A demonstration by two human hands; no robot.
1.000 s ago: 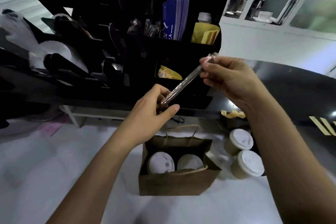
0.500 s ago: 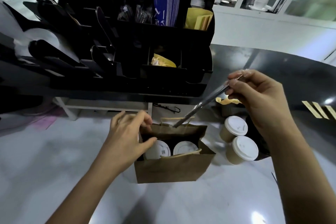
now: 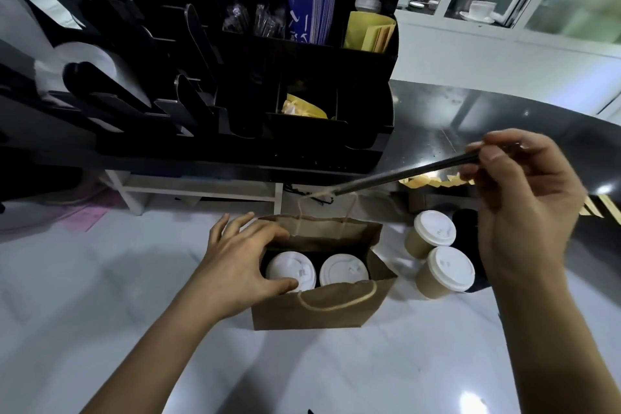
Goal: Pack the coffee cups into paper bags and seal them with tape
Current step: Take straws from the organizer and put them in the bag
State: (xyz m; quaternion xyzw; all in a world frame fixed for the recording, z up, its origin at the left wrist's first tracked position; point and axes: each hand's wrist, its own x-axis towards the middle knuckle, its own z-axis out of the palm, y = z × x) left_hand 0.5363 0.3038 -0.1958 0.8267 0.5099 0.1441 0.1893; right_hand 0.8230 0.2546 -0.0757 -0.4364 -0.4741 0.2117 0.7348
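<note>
A brown paper bag [image 3: 316, 311] stands open on the white counter with two white-lidded coffee cups [image 3: 291, 270] side by side inside. My left hand [image 3: 240, 262] grips the bag's left end, thumb at the near rim and fingers over the far wall. My right hand [image 3: 524, 208] pinches the upper end of a long dark wrapped straw [image 3: 403, 175], whose lower tip hangs just above the bag's far handle. Two more lidded cups [image 3: 448, 270] stand to the right of the bag.
A black organiser [image 3: 302, 118] with lids, blue sleeves, yellow packets and wrapped straws rises behind the bag. A black glossy counter top [image 3: 504, 118] curves off to the right. White counter surface [image 3: 100, 279] spreads to the left and in front.
My left hand let go of the straw and came down onto the bag's left end. My right hand carried the straw down and to the right, toward the bag.
</note>
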